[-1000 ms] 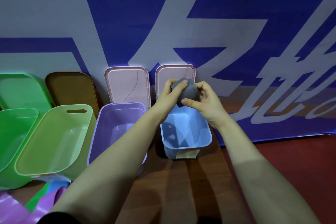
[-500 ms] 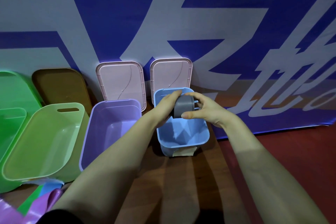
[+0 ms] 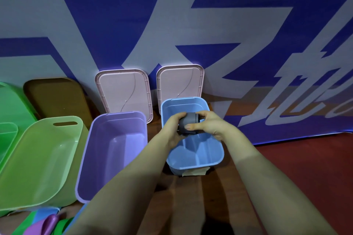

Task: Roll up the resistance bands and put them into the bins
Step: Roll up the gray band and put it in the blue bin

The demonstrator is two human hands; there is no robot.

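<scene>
Dim overall, with a cold blue-violet cast. Several dark shadow bands lie on the brown floor (image 3: 191,206), near centre, between the arms. Softer shadow pools inside the blue bin (image 3: 210,152). Faint sheen on the light green bin (image 3: 63,147), inner wall. Wide-angle bending: banner (image 3: 248,25) lettering bows, left bins lean outward. Loose bands (image 3: 47,223) in the near left corner are soft and smeared.

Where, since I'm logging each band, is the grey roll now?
In the head view, the grey roll is near the centre, held between the left hand and right hand over the blue bin, beside the purple bin.
</scene>
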